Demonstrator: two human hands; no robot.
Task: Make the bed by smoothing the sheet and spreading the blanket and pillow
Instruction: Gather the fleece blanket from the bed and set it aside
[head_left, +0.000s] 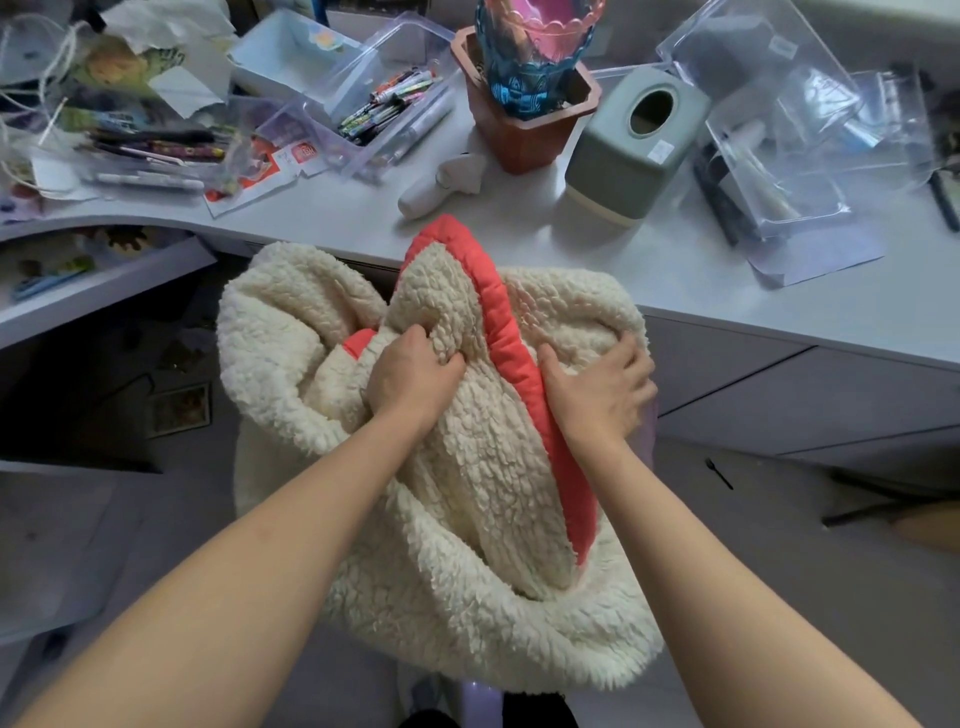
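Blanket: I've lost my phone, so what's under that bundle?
Only a pale purple edge shows beneath the blanket, which the left hand and right hand grip. Anything else underneath is covered.

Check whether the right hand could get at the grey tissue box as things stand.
Probably not yet: the right hand grips the fleece blanket. Only bare desk lies before the tissue box, so the path looks free.
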